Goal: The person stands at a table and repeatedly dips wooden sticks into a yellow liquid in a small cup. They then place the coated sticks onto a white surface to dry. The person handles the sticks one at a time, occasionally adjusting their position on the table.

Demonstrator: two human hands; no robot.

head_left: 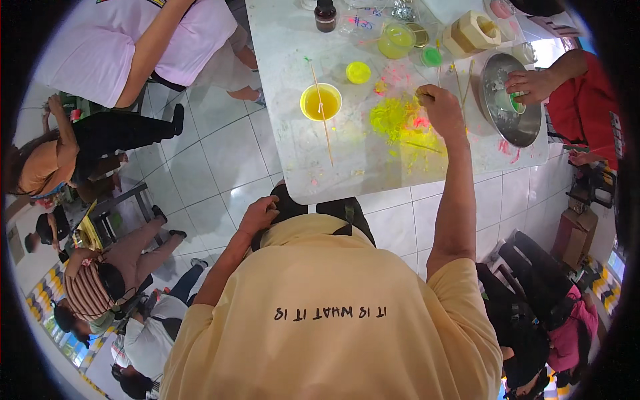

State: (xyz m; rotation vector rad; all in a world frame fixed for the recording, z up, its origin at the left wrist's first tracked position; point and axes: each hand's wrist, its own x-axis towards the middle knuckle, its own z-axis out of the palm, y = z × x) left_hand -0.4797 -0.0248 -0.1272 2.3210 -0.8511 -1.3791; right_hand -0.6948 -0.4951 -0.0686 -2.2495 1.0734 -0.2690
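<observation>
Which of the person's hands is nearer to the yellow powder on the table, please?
The right: the right hand hovers or rests at the powder's upper right; the left hand is off the table, farther away.

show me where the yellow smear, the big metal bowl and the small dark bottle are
Yellow smear [388,118]: head view, middle of its densest patch
Metal bowl [525,131]: head view, bare inner wall
Dark bottle [325,18]: head view, middle of its body

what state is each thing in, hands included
right hand: fingers closed, near the yellow powder
left hand: lowered, fingers curled
cup: holding yellow liquid
stick: lying across the cup
yellow powder: scattered on the table
metal bowl: another person's hand inside
dark bottle: standing upright
</observation>
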